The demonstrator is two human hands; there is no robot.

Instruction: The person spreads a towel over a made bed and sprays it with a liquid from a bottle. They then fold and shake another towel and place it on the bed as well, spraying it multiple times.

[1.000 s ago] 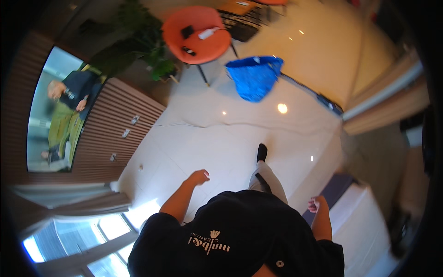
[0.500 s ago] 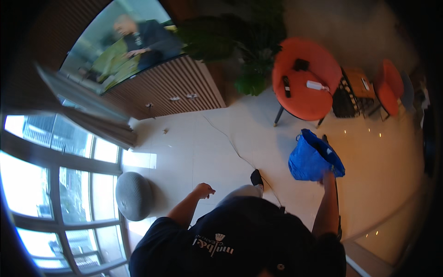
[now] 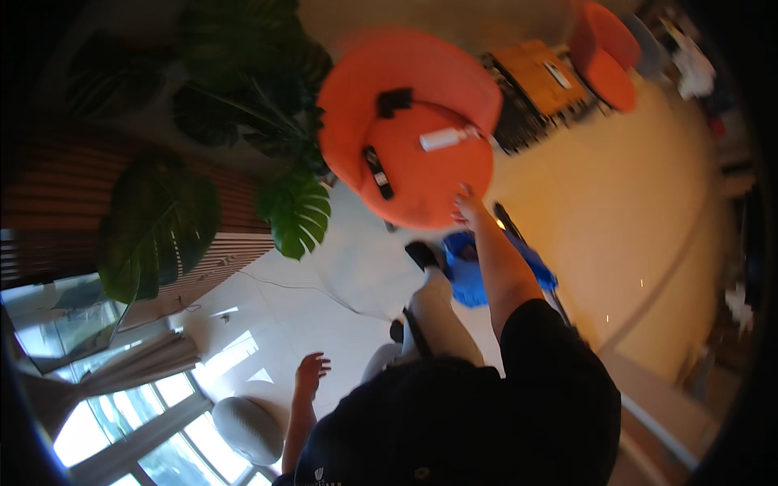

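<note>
My right hand (image 3: 468, 207) reaches forward over the front edge of an orange chair (image 3: 421, 190), its fingers apart and nothing in them. On the seat lie a black remote control (image 3: 378, 172), a white bottle (image 3: 442, 139) and a black object (image 3: 395, 103) whose kind I cannot make out. Below my right forearm a blue bag (image 3: 465, 281) rests on the floor, partly hidden by the arm. My left hand (image 3: 311, 374) hangs low at the left with its fingers spread, holding nothing.
A large leafy plant (image 3: 296, 215) stands left of the chair. Beyond it to the right are a wooden side table (image 3: 539, 77) and another orange chair (image 3: 604, 57). A cable (image 3: 324, 293) runs across the floor. A grey pouf (image 3: 247, 429) sits by the windows.
My right hand has let go of the blue bag and moved forward to the chair. I have come closer to the chair and turned right. My left hand's fingers have spread.
</note>
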